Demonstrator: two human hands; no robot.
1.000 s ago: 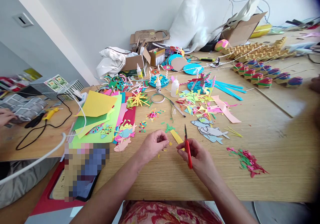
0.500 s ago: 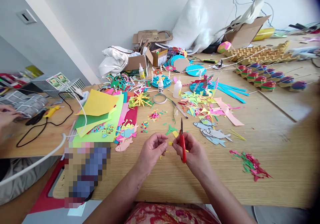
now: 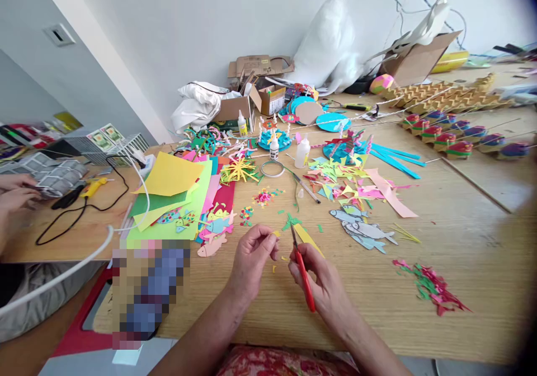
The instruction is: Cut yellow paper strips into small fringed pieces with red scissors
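Note:
My left hand (image 3: 257, 255) is closed in a pinch on a small yellow paper piece (image 3: 276, 234), which pokes up at the fingertips. In my right hand (image 3: 316, 272) are red-handled scissors (image 3: 305, 281), their dark blades pointing away and a little left. Just beyond the right hand lies a yellow paper strip (image 3: 305, 236), partly hidden by the fingers. Green paper scraps (image 3: 290, 220) lie past the scissor tips. Tiny yellow snippets (image 3: 274, 269) are scattered on the table between the hands.
Left are stacked coloured sheets (image 3: 168, 177) and paper fish (image 3: 213, 244); right are grey paper fish (image 3: 363, 229) and red-green shreds (image 3: 434, 289). Glue bottles (image 3: 302, 151) and a tape ring (image 3: 272, 168) stand beyond. Another person's hands (image 3: 17, 194) work at far left.
The yellow piece, earlier at my right fingertips, is now in my left hand's pinch. The scissors have turned from upright to leaning left and forward. The view has shifted slightly.

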